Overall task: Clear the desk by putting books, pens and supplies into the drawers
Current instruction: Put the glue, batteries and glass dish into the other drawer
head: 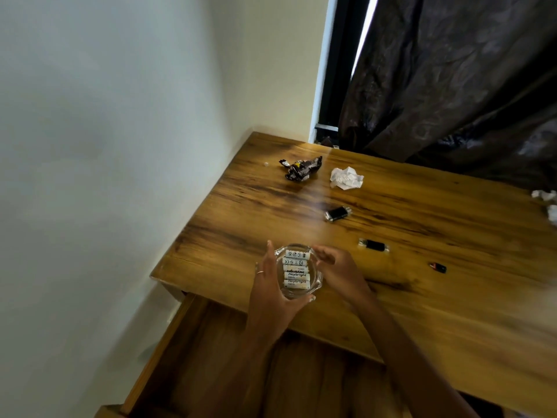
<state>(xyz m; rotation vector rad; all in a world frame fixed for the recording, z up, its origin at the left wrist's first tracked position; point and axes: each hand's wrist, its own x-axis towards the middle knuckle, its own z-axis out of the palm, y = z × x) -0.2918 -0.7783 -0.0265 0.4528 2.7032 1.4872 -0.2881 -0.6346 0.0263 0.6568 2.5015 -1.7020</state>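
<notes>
A clear glass dish (317, 277) holding several white batteries (297, 270) sits near the front left corner of the wooden desk (422, 297). My left hand (272, 289) grips the dish from its left and near side, thumb curled under the rim. My right hand (334, 267) touches the dish's right rim with fingers bent over it. Below the desk edge an open wooden drawer (217, 357) stands pulled out, its inside bare where visible.
On the desk lie a crumpled dark wrapper (301, 168), a ball of white paper (346, 178), two black lighters (337, 213) (373, 245), and a small dark item (438, 267). More white paper (547, 203) lies at the right edge. A wall stands left, a dark curtain (452, 86) behind.
</notes>
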